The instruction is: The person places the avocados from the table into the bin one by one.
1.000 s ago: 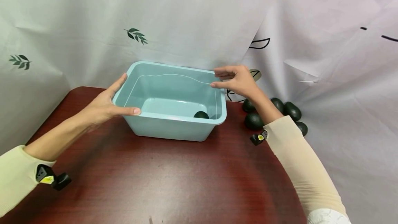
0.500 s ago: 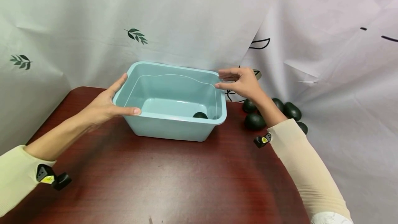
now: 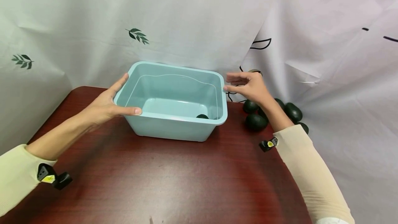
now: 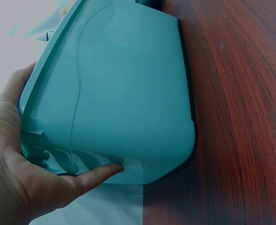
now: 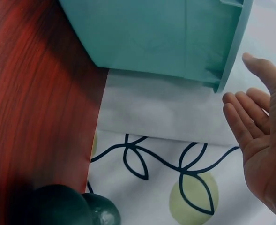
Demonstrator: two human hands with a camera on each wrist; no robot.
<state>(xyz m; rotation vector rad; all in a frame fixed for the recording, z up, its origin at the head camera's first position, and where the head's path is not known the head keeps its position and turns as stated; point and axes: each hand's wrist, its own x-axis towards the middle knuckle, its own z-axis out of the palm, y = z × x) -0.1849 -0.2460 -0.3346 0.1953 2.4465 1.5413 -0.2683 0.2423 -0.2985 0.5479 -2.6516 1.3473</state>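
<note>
Head view: centre left, we see the left hand [image 3: 104, 105], fingers spread against a tub [image 3: 169, 129]; centre right, the right hand [image 3: 252, 85] beside it, fingers and thumb apart.

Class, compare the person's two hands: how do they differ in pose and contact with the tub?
The left hand touches the blue tub; the right hand appears clear of it. The left hand's thumb and index finger spread wide around a corner; the right hand's thumb sits closer to its fingers. Both are bare.
</note>
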